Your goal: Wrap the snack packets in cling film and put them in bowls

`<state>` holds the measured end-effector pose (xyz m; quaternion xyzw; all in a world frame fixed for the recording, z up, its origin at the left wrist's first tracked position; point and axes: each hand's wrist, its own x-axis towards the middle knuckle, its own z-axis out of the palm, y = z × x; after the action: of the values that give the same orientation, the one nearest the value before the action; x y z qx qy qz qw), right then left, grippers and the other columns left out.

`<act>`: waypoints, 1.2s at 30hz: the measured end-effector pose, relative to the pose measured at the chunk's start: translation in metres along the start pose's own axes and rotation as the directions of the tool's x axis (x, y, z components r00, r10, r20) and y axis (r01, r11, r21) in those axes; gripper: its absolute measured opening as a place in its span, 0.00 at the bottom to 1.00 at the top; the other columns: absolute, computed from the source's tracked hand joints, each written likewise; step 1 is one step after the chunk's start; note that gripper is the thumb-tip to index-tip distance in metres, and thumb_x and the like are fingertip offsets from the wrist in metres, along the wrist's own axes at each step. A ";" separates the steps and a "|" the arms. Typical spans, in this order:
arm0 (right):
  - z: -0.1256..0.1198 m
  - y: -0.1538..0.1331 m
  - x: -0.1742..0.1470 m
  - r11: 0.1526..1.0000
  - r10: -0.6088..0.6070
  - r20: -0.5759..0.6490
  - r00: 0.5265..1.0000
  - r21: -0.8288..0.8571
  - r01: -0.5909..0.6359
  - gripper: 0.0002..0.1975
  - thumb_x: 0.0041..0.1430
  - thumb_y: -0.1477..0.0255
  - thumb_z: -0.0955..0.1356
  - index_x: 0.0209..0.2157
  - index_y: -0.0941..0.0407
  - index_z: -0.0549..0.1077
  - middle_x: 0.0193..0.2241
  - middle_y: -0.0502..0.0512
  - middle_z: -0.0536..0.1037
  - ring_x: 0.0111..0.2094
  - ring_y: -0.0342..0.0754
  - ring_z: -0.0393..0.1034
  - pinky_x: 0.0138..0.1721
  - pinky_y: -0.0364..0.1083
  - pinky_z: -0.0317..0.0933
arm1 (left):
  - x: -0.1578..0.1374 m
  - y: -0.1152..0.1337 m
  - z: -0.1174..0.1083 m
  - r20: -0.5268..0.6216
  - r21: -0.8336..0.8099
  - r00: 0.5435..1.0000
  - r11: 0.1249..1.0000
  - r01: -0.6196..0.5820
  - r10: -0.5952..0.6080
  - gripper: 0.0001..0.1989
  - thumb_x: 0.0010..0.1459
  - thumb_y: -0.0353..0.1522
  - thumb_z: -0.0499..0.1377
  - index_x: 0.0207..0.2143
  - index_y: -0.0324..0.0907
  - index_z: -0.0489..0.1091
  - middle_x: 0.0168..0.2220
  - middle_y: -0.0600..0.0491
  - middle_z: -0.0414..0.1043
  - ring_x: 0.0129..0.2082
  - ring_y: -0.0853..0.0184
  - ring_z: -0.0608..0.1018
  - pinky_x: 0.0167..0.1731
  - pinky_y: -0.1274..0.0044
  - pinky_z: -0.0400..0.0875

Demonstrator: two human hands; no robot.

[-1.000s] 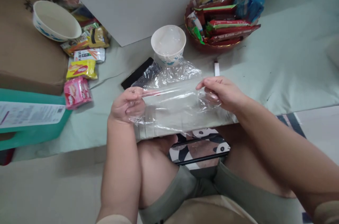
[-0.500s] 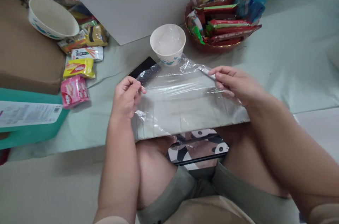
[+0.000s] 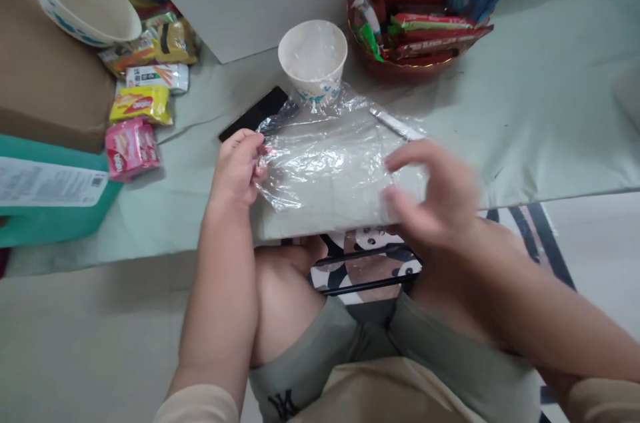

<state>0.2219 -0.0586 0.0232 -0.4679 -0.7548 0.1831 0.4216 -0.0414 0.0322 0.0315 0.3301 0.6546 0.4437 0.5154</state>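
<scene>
Plastic film (image 3: 320,163) is extending left to right before the upright bowl (image 3: 311,85); left hand (image 3: 237,166) is pinching its left edge, right hand (image 3: 443,189) is holding fingers apart beside its right, contact unclear.

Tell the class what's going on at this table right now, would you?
A seated person is handling crumpled clear plastic film at the table's near edge. The left hand pinches its left side; the right hand, blurred, is open at the right side, and whether it touches the film is unclear. Just beyond the film stands a small patterned cup, with a flat black object to its left and a red bowl of wrapped snacks to its right.
</scene>
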 end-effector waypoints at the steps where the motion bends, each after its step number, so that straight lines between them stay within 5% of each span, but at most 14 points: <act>1: 0.011 -0.012 -0.009 0.994 -0.081 0.158 0.984 -0.054 0.090 0.21 0.63 0.59 0.69 0.54 0.53 0.72 0.47 0.59 0.78 0.51 0.56 0.72 0.55 0.56 0.65 | -0.001 -0.002 0.001 -0.003 0.013 1.000 1.000 -0.005 0.005 0.09 0.53 0.28 0.58 0.24 0.43 0.59 0.19 0.58 0.66 0.10 0.79 0.56 0.10 0.84 0.43; 3: 0.036 -0.027 -0.028 0.961 -0.088 0.389 0.917 -0.210 0.182 0.30 0.59 0.57 0.71 0.60 0.56 0.69 0.58 0.65 0.74 0.60 0.62 0.67 0.62 0.61 0.58 | -0.001 -0.008 0.001 0.002 0.045 1.000 0.999 -0.013 0.013 0.09 0.54 0.28 0.58 0.24 0.43 0.60 0.20 0.57 0.68 0.10 0.78 0.59 0.10 0.83 0.46; 6: 0.060 -0.028 -0.053 0.870 0.016 0.455 0.890 -0.445 0.212 0.31 0.59 0.69 0.72 0.64 0.54 0.68 0.67 0.66 0.66 0.68 0.66 0.59 0.65 0.62 0.51 | 0.001 -0.017 0.001 0.019 0.083 0.998 0.995 -0.054 0.053 0.10 0.56 0.27 0.57 0.24 0.43 0.60 0.20 0.56 0.70 0.11 0.77 0.62 0.11 0.83 0.48; 10: 0.048 -0.016 -0.072 0.813 -0.065 0.317 0.946 -0.533 0.234 0.20 0.64 0.77 0.67 0.56 0.51 0.75 0.62 0.58 0.75 0.63 0.59 0.68 0.61 0.56 0.55 | 0.000 -0.023 0.002 0.020 0.113 0.994 0.988 -0.105 0.103 0.11 0.57 0.25 0.56 0.23 0.43 0.59 0.20 0.57 0.69 0.12 0.76 0.63 0.12 0.83 0.49; 15: 0.013 -0.014 -0.087 0.864 -0.174 0.070 0.982 -0.467 0.187 0.08 0.64 0.77 0.68 0.40 0.52 0.80 0.46 0.51 0.85 0.51 0.51 0.79 0.54 0.51 0.63 | -0.021 -0.021 0.002 0.006 0.248 0.999 0.968 -0.047 0.047 0.09 0.58 0.25 0.55 0.25 0.43 0.60 0.22 0.55 0.71 0.14 0.76 0.66 0.13 0.84 0.49; 20: -0.004 -0.019 -0.107 0.953 0.074 -0.148 0.986 -0.280 -0.113 0.09 0.61 0.77 0.68 0.37 0.52 0.81 0.37 0.52 0.85 0.42 0.51 0.81 0.47 0.51 0.71 | -0.059 -0.030 -0.030 0.031 0.273 0.993 0.956 0.103 -0.116 0.03 0.58 0.29 0.58 0.34 0.43 0.65 0.33 0.50 0.77 0.20 0.75 0.71 0.18 0.83 0.61; 22: -0.009 -0.022 -0.116 0.955 0.217 -0.196 0.956 -0.161 -0.250 0.09 0.60 0.75 0.68 0.36 0.52 0.81 0.36 0.52 0.85 0.40 0.50 0.81 0.45 0.51 0.73 | -0.080 -0.044 -0.048 -0.005 0.223 1.000 0.975 -0.002 0.003 0.14 0.56 0.33 0.62 0.46 0.46 0.67 0.48 0.46 0.76 0.33 0.68 0.80 0.28 0.79 0.73; 24: -0.014 -0.027 -0.122 0.928 0.358 -0.202 0.912 -0.035 -0.372 0.08 0.61 0.74 0.68 0.37 0.52 0.80 0.36 0.52 0.84 0.38 0.50 0.80 0.43 0.50 0.73 | -0.106 -0.062 -0.059 0.012 0.317 0.943 0.893 -0.320 0.334 0.25 0.54 0.37 0.66 0.55 0.49 0.66 0.61 0.43 0.67 0.53 0.59 0.78 0.45 0.70 0.78; 26: -0.018 -0.035 -0.125 0.901 0.432 -0.194 0.881 0.046 -0.431 0.08 0.61 0.74 0.67 0.36 0.52 0.80 0.36 0.52 0.84 0.38 0.49 0.80 0.42 0.49 0.73 | -0.136 -0.082 -0.058 0.136 0.464 0.805 0.681 -0.567 0.578 0.33 0.52 0.39 0.68 0.59 0.49 0.64 0.65 0.42 0.61 0.63 0.50 0.70 0.58 0.59 0.72; 29: -0.023 -0.047 -0.124 0.908 0.418 -0.178 0.891 0.038 -0.418 0.07 0.60 0.74 0.68 0.34 0.52 0.80 0.35 0.52 0.84 0.38 0.50 0.80 0.43 0.50 0.74 | -0.174 -0.107 -0.037 0.450 0.588 0.644 0.337 -0.735 0.620 0.37 0.46 0.40 0.73 0.59 0.52 0.67 0.66 0.42 0.59 0.71 0.40 0.59 0.67 0.46 0.57; 31: -0.026 -0.052 -0.123 0.923 0.377 -0.147 0.914 -0.020 -0.384 0.06 0.59 0.74 0.69 0.34 0.52 0.80 0.35 0.52 0.84 0.38 0.50 0.80 0.42 0.50 0.74 | -0.185 -0.117 -0.021 0.453 0.663 0.645 0.251 -0.705 0.615 0.30 0.52 0.32 0.70 0.57 0.55 0.70 0.66 0.44 0.61 0.71 0.40 0.58 0.68 0.44 0.52; 33: -0.027 -0.050 -0.123 0.951 0.303 -0.128 0.944 -0.025 -0.309 0.06 0.58 0.74 0.70 0.35 0.51 0.81 0.35 0.52 0.84 0.38 0.50 0.80 0.43 0.50 0.73 | -0.182 -0.118 -0.013 0.346 0.715 0.681 0.288 -0.636 0.645 0.22 0.56 0.26 0.64 0.53 0.50 0.73 0.63 0.42 0.65 0.70 0.42 0.62 0.67 0.46 0.56; 36: -0.027 -0.040 -0.128 0.972 0.230 -0.177 0.957 0.090 -0.217 0.07 0.59 0.75 0.70 0.37 0.50 0.80 0.36 0.52 0.83 0.40 0.50 0.79 0.44 0.51 0.73 | -0.167 -0.109 -0.021 0.295 0.675 0.673 0.350 -0.649 0.679 0.12 0.58 0.23 0.58 0.39 0.45 0.77 0.50 0.46 0.77 0.59 0.53 0.76 0.61 0.58 0.69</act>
<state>0.2481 -0.1913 0.0059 -0.5505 -0.6474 0.2113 0.4829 -0.0175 -0.1636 -0.0035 0.7349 0.5920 0.3155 0.0992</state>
